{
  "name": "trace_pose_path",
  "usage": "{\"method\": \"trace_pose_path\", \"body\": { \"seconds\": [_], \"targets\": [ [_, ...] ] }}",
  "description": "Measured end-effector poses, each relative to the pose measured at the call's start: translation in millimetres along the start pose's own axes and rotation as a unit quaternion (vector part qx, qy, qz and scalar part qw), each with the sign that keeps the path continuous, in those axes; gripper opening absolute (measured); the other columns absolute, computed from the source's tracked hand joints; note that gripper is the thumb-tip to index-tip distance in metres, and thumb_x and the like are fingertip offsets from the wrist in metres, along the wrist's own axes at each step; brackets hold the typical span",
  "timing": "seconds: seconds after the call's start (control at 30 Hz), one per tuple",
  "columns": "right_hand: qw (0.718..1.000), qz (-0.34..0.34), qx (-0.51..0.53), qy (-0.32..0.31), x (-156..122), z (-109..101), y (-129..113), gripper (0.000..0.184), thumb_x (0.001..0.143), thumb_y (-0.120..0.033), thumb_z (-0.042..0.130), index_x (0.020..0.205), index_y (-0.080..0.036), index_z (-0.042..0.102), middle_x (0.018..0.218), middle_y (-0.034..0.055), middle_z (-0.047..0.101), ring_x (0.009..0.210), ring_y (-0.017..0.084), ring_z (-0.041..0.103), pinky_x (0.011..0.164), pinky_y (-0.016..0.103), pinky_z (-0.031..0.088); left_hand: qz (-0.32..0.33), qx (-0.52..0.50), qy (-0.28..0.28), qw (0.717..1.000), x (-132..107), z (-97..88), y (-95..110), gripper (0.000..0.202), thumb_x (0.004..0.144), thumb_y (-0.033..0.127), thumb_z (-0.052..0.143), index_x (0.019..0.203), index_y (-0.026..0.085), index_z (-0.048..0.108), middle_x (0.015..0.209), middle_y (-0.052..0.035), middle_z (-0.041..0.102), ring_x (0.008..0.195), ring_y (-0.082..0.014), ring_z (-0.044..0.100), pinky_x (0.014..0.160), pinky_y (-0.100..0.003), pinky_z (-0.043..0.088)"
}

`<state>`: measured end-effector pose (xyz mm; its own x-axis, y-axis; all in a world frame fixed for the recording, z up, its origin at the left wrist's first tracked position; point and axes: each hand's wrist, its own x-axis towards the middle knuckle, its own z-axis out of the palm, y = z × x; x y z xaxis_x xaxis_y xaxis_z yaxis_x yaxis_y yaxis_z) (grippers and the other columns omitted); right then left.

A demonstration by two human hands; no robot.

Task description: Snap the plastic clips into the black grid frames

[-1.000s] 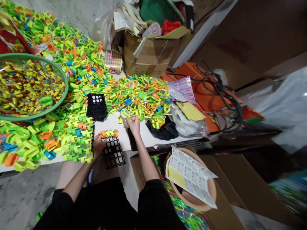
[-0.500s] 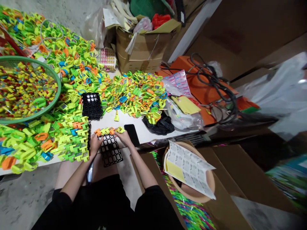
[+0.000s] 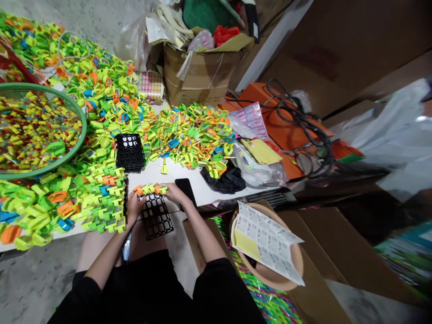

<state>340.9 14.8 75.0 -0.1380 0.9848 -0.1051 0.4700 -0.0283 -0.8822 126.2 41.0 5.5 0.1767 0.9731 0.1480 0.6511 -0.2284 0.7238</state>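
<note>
A black plastic grid tray lies at the near edge of the white table, partly over my lap. Along its far edge sits a row of small orange, green and yellow plastic pieces. My left hand grips the tray's left side, fingers curled. My right hand is closed at the row's right end, fingers pressed on a yellow piece. A black phone lies just right of that hand.
Heaps of coloured plastic pieces cover the table. A second black grid tray stands further back. A green basket full of pieces is at the left. A cardboard box, black cables and a round tub holding printed sheets lie to the right.
My right hand came back from the loose pile with a yellow piece and set it at the right end of the row on the tray. My left hand stayed on the tray.
</note>
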Motion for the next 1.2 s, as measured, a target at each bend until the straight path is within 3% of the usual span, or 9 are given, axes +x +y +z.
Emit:
{"method": "trace_pose_path", "body": {
  "seconds": [0.17, 0.37, 0.53, 0.73, 0.97, 1.2],
  "targets": [
    [0.998, 0.018, -0.061, 0.004, 5.7, 0.0, 4.4, 0.013, 0.073, -0.015, 0.055, 0.062, -0.017, 0.064, 0.061, -0.0010, 0.064, 0.063, 0.015, 0.057, 0.062, 0.021, 0.042, 0.019, 0.000, -0.018, 1.000, 0.6, -0.3, -0.1, 0.031, 0.080, 0.022, 0.060, 0.110, 0.019, 0.068, 0.117, -0.0092, 0.070, 0.115, -0.0269, 0.061, 0.105, -0.042, 0.045],
    [0.996, 0.008, -0.085, 0.029, 5.2, 7.3, 9.3, 0.013, 0.080, -0.023, 0.058, 0.079, -0.018, 0.070, 0.083, 0.0035, 0.072, 0.081, 0.019, 0.064, 0.073, 0.024, 0.046, 0.040, 0.004, -0.034, 0.999, 2.7, -2.1, 0.2, 0.030, 0.081, 0.021, 0.058, 0.109, 0.022, 0.068, 0.113, -0.0066, 0.072, 0.115, -0.0249, 0.062, 0.105, -0.039, 0.045],
    [0.990, 0.041, -0.116, 0.074, 5.0, 17.4, 13.8, 0.015, 0.081, -0.024, 0.060, 0.092, -0.019, 0.069, 0.097, 0.0063, 0.071, 0.086, 0.019, 0.064, 0.078, 0.026, 0.048, 0.034, 0.015, -0.040, 0.998, 3.9, 0.5, -1.4, 0.030, 0.080, 0.019, 0.059, 0.108, 0.023, 0.069, 0.114, -0.0054, 0.071, 0.116, -0.0252, 0.061, 0.105, -0.039, 0.046],
    [0.997, 0.011, -0.056, 0.053, 3.6, 19.2, 16.0, 0.027, 0.084, -0.021, 0.055, 0.107, -0.023, 0.071, 0.109, 0.0063, 0.072, 0.107, 0.023, 0.064, 0.092, 0.032, 0.048, 0.026, 0.007, -0.035, 0.999, 2.3, 4.7, -3.6, 0.031, 0.079, 0.019, 0.060, 0.108, 0.022, 0.069, 0.114, -0.0060, 0.071, 0.115, -0.0262, 0.061, 0.104, -0.041, 0.046],
    [0.998, -0.012, -0.058, 0.027, 6.9, 16.2, 8.3, 0.022, 0.084, -0.023, 0.057, 0.098, -0.022, 0.074, 0.103, 0.0058, 0.074, 0.103, 0.023, 0.066, 0.093, 0.033, 0.048, 0.014, -0.011, -0.047, 0.999, 2.4, 5.5, -3.8, 0.032, 0.080, 0.020, 0.058, 0.110, 0.023, 0.068, 0.109, -0.0043, 0.072, 0.109, -0.0256, 0.063, 0.101, -0.040, 0.048],
    [0.996, -0.021, -0.080, 0.029, 9.3, 19.2, 11.4, 0.018, 0.083, -0.020, 0.059, 0.093, -0.021, 0.074, 0.102, 0.0069, 0.073, 0.105, 0.022, 0.065, 0.097, 0.033, 0.046, 0.012, -0.019, -0.024, 0.999, 0.1, 4.7, -3.9, 0.030, 0.079, 0.020, 0.061, 0.108, 0.022, 0.067, 0.111, -0.0062, 0.071, 0.111, -0.0257, 0.062, 0.104, -0.039, 0.046]
  ]
}}
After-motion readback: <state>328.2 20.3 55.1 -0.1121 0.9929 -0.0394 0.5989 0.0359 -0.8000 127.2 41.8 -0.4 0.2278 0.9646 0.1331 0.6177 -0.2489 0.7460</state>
